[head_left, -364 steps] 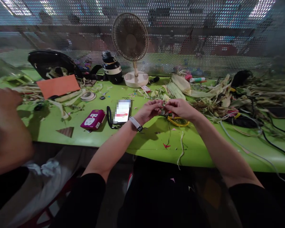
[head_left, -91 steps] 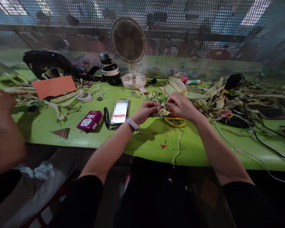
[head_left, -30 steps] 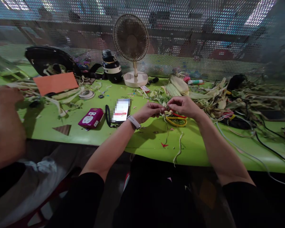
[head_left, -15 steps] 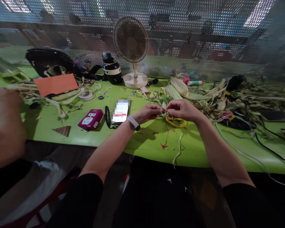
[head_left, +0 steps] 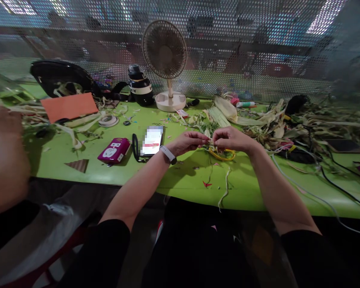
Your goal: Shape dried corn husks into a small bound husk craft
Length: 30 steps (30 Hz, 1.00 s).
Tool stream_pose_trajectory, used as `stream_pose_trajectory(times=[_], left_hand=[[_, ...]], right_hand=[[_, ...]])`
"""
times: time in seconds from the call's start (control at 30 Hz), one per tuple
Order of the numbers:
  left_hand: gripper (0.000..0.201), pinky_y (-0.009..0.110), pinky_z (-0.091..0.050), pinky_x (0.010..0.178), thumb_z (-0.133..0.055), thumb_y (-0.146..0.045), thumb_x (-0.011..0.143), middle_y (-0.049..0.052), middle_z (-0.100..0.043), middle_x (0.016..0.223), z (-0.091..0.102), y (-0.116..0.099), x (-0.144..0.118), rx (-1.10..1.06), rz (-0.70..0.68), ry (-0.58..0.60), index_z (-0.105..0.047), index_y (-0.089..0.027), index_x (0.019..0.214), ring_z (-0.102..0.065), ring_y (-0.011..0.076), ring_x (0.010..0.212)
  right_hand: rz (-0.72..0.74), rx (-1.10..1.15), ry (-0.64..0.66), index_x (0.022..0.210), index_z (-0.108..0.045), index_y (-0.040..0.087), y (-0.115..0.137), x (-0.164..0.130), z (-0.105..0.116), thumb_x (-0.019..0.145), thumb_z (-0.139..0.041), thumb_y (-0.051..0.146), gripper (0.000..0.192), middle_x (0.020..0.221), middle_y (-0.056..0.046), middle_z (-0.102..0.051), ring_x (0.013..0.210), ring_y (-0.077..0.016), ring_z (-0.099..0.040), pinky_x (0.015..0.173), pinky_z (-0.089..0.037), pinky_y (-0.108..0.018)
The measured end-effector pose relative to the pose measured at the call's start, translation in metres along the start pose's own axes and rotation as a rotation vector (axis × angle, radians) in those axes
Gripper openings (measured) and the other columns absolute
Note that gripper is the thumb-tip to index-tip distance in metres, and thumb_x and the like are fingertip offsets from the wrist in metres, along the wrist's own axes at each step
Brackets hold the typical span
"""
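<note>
Now the right hand (head_left: 230,139), curled nearly closed, its grip unclear, sits slightly farther from the left hand (head_left: 188,142) than just before, whose meeting fingertips pinch a small pale husk-like scrap (head_left: 210,141) above a yellow loop-shaped handle (head_left: 223,159), suggesting fine handling continues.

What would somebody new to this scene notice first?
The fan, standing at the back of the bright green table. Then the orange card at the left and the lit phone near the left wrist. At the middle, left hand and right hand pinch at a small pale piece.
</note>
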<state>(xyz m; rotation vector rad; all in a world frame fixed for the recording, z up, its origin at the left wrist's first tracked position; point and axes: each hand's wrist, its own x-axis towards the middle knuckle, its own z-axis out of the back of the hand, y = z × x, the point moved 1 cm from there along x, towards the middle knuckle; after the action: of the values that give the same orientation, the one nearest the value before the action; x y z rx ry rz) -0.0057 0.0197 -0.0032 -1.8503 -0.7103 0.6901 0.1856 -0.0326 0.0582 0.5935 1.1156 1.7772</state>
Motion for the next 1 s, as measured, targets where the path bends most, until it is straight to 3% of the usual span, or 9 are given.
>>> stream_pose_trajectory(times=[0.33,0.47,0.57,0.67,0.73,1.0], left_hand=[[0.021,0.016,-0.043,0.058,-0.084,-0.015,0.062,0.003,-0.074,0.077,0.002,-0.001,-0.001,0.115,-0.028,0.026,-0.077,-0.014,0.082,-0.06,0.0047,0.064],[0.025,0.019,-0.046,0.061,-0.084,-0.017,0.063,0.004,-0.074,0.078,0.0,-0.006,-0.005,0.233,-0.074,0.063,-0.076,-0.013,0.086,-0.061,0.0063,0.064],[0.026,0.022,-0.051,0.068,-0.085,-0.019,0.062,0.003,-0.073,0.077,-0.001,-0.009,-0.007,0.239,-0.136,0.08,-0.074,-0.013,0.084,-0.063,0.0082,0.069],[0.026,0.023,-0.052,0.069,-0.086,-0.02,0.061,0.003,-0.072,0.076,0.0,-0.01,-0.007,0.249,-0.172,0.077,-0.073,-0.013,0.083,-0.064,0.0091,0.069],[0.027,0.023,-0.053,0.068,-0.085,-0.02,0.061,0.004,-0.072,0.077,0.001,-0.011,-0.007,0.269,-0.191,0.053,-0.073,-0.013,0.084,-0.065,0.0094,0.069],[0.027,0.021,-0.053,0.057,-0.083,-0.023,0.062,0.002,-0.069,0.071,-0.002,-0.022,-0.014,0.38,-0.294,-0.077,-0.072,-0.012,0.084,-0.059,0.0079,0.06]], right_hand=[[-0.058,0.006,0.043,0.072,-0.055,0.019,-0.003,0.002,0.003,0.071,-0.055,0.021,0.002,0.063,-0.001,-0.064,0.057,-0.014,-0.061,0.057,-0.049,-0.027],[0.002,-0.084,-0.032,0.092,-0.061,0.018,-0.011,0.007,0.007,0.069,-0.055,0.017,0.024,0.071,0.001,-0.061,0.06,-0.0109,-0.054,0.056,-0.041,-0.024],[0.08,-0.17,0.023,0.102,-0.063,0.018,-0.017,0.011,0.004,0.065,-0.06,0.014,0.037,0.08,0.001,-0.062,0.062,-0.0089,-0.049,0.057,-0.038,-0.023],[0.126,-0.162,0.077,0.097,-0.066,0.017,-0.023,0.015,0.0,0.067,-0.063,0.018,0.03,0.09,-0.001,-0.065,0.067,-0.0097,-0.053,0.061,-0.041,-0.024],[0.119,-0.145,0.081,0.092,-0.068,0.017,-0.027,0.018,0.0,0.069,-0.064,0.023,0.024,0.081,0.0,-0.065,0.067,-0.0106,-0.054,0.063,-0.042,-0.024],[0.116,-0.086,-0.022,0.084,-0.07,0.015,-0.033,0.021,0.001,0.069,-0.067,0.028,0.02,0.073,0.0,-0.067,0.065,-0.0114,-0.058,0.064,-0.045,-0.025]])
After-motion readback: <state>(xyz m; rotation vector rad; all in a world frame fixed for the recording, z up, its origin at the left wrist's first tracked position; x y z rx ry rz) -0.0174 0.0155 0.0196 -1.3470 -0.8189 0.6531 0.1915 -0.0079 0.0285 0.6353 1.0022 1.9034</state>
